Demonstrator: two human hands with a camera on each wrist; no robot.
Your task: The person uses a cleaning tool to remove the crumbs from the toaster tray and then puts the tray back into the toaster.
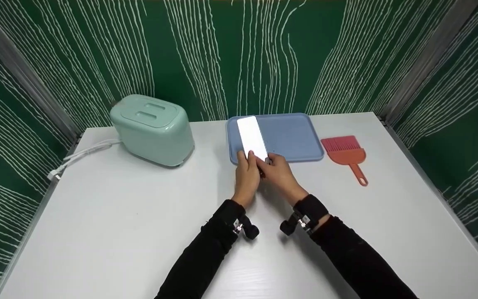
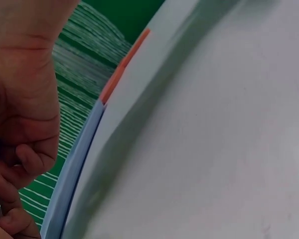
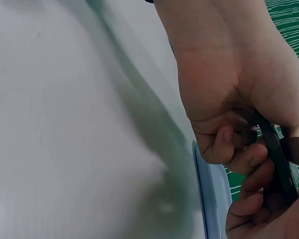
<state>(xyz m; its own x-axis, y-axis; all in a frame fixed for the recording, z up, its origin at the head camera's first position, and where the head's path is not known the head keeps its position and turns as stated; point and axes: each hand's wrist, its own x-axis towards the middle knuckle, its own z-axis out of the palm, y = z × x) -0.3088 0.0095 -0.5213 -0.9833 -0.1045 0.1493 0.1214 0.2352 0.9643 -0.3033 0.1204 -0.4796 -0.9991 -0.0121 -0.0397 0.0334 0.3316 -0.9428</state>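
Note:
A flat, oblong slab with a glaring white upper face is held between both hands, its far part overlapping the blue tray in the head view. My left hand grips its near left side, thumb on top. From the right, my right hand grips the near right corner with curled fingers, close beside the left hand. The right wrist view shows the slab's thin dark edge between the two hands. I cannot tell what kind of thing it is. The near end is hidden by the fingers.
A mint-green toaster stands at the back left, its white cord running to the table's left edge. Right of the tray lies a brush with pink bristles and an orange handle. Green, white-streaked walls enclose the white table.

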